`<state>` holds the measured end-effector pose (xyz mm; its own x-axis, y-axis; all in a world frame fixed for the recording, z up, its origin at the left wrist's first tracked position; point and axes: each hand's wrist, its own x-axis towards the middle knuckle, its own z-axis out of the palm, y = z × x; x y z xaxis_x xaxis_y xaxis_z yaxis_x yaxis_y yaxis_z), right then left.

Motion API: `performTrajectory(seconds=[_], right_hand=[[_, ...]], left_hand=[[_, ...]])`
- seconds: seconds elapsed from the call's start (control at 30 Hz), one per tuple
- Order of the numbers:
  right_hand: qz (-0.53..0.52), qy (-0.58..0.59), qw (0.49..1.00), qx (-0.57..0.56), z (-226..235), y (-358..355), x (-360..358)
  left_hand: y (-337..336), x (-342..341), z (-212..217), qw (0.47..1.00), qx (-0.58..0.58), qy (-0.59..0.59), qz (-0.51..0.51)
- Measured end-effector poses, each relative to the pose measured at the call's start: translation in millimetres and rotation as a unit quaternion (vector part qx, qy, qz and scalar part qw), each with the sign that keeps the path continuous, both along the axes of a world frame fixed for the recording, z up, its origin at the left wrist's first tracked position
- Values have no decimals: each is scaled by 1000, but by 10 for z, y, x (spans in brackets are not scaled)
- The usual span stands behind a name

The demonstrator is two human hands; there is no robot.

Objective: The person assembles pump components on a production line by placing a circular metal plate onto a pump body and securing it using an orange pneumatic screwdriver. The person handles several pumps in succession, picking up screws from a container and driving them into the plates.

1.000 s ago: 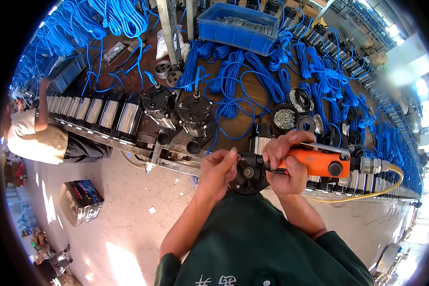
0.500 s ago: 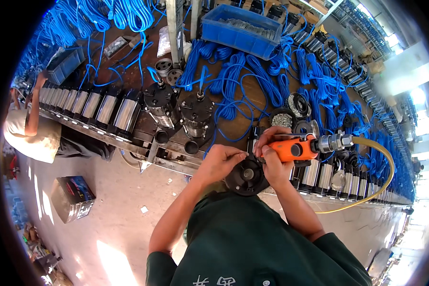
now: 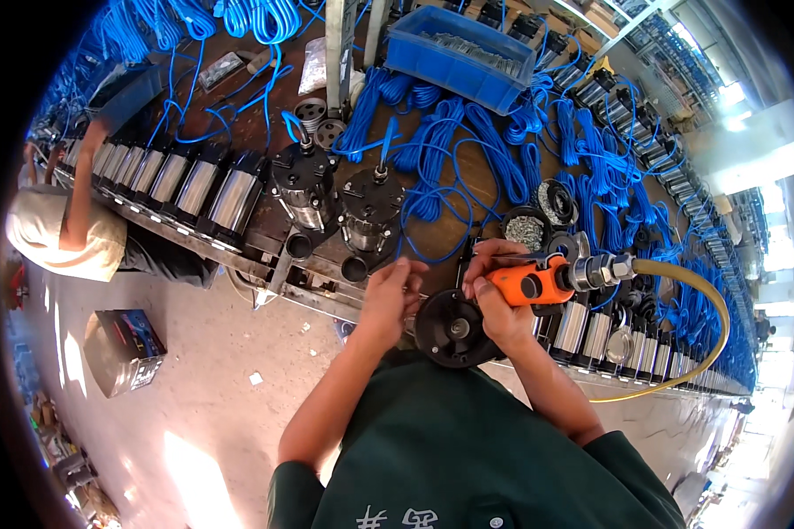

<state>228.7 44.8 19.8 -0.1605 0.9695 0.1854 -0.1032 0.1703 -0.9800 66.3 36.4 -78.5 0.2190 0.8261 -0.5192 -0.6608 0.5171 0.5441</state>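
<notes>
My right hand (image 3: 496, 295) is wrapped round an orange air screwdriver (image 3: 529, 284), held on its side with its metal hose fitting pointing right. A yellow hose (image 3: 710, 304) loops from that fitting. Below the tool, close to my body, sits a round black pump cover (image 3: 448, 342) with a central hub and small screws at its rim. My left hand (image 3: 392, 300) is raised just left of the cover, fingers loosely bent and apart, with nothing visible in them. The screwdriver's tip is hard to make out behind my right fingers.
Two upright black-topped pumps (image 3: 368, 198) stand left of my hands. Steel cylinders (image 3: 238, 196) line the bench edge. Blue cable bundles (image 3: 432, 159), a bowl of screws (image 3: 527, 231) and a blue bin (image 3: 454, 66) lie beyond. A co-worker (image 3: 71, 220) works at far left.
My left hand has drawn back left from beside my right hand, its pinched fingers loosening. The screwdriver stays in my right hand, shifted slightly left. The co-worker's arm has moved.
</notes>
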Motion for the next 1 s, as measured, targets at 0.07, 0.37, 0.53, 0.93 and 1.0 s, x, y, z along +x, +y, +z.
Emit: performTrajectory(seconds=[0.07,0.37,0.53,0.93,1.0], right_hand=[[-2,24,1000,-2,40,-8,17],[-58,191,977,77,461,-98,87],[-35,252,960,113,603,-98,142],[-72,331,935,107,570,-231,353],[-57,343,933,91,587,-271,382]], left_hand=[[-38,-9,19,997,-10,-39,61],[-218,33,569,997,73,-24,31],[-266,168,760,991,95,-97,-18],[-327,340,863,993,89,-61,-54],[-364,327,840,990,68,-98,-70]])
